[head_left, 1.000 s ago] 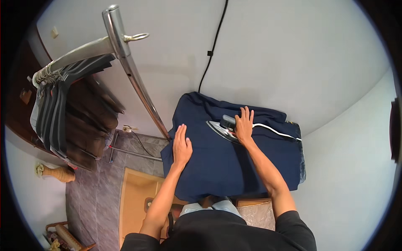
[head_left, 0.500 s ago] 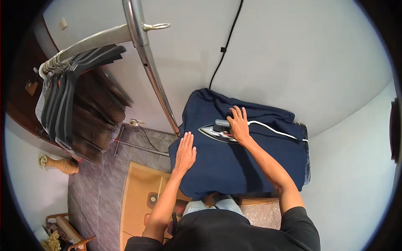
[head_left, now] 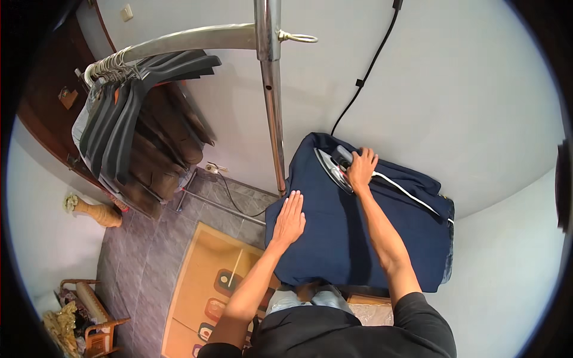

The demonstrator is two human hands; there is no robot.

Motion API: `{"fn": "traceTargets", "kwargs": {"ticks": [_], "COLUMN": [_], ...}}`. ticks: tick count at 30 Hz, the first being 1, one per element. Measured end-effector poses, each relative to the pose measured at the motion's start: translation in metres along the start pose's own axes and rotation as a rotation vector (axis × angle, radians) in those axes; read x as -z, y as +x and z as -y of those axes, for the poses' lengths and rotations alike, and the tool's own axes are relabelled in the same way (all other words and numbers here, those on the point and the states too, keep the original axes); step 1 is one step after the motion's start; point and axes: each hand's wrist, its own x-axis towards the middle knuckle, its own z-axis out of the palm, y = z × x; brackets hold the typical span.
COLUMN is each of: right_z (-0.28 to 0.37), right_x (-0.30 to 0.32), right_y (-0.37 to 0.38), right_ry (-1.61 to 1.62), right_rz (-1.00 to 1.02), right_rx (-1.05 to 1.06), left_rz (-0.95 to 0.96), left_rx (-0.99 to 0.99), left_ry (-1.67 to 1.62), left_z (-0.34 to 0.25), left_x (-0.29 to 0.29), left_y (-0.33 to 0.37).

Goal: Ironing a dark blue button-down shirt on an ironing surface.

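Dark navy cloth (head_left: 322,244), apparently a garment, lies spread over a board against the wall, its far edge bunched into folds. My right hand (head_left: 361,169) is closed round the grey handle of a clothes iron (head_left: 335,170). The iron's soleplate rests on the cloth near the far left part, its tip toward the wall. From the iron a white cord (head_left: 409,196) runs right across the cloth to the board's edge. My left hand (head_left: 289,218) lies flat on the left side of the cloth, fingers stretched out and holding nothing.
A metal garment rack (head_left: 272,113) rises just left of the board, with several dark hangers (head_left: 128,119) and clothes on it. A patterned tan mat (head_left: 203,292) lies on the grey tiled floor. A vase (head_left: 98,212) stands at left; a black cable (head_left: 373,59) runs down the wall.
My right hand has pushed the iron away from me toward the far left corner, turning its tip toward the wall. The left hand stays flat on the cloth. The whole view has shifted.
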Motion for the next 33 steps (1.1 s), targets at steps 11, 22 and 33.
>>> {"fn": "traceTargets", "kwargs": {"ticks": [11, 22, 33], "right_z": [-0.022, 0.001, -0.017], "right_x": [0.038, 0.048, 0.116], "right_y": [-0.021, -0.057, -0.117], "right_ry": [0.107, 0.139, 0.219], "right_rz": [0.167, 0.172, 0.283], "right_rx": [0.511, 0.366, 0.466], "left_rz": [-0.041, -0.320, -0.267], "left_rx": [0.046, -0.014, -0.003], "left_ry": [-0.088, -0.301, -0.198], "left_z": [0.002, -0.002, 0.005], "left_x": [0.001, 0.024, 0.016], "left_y": [-0.003, -0.010, -0.006]}}
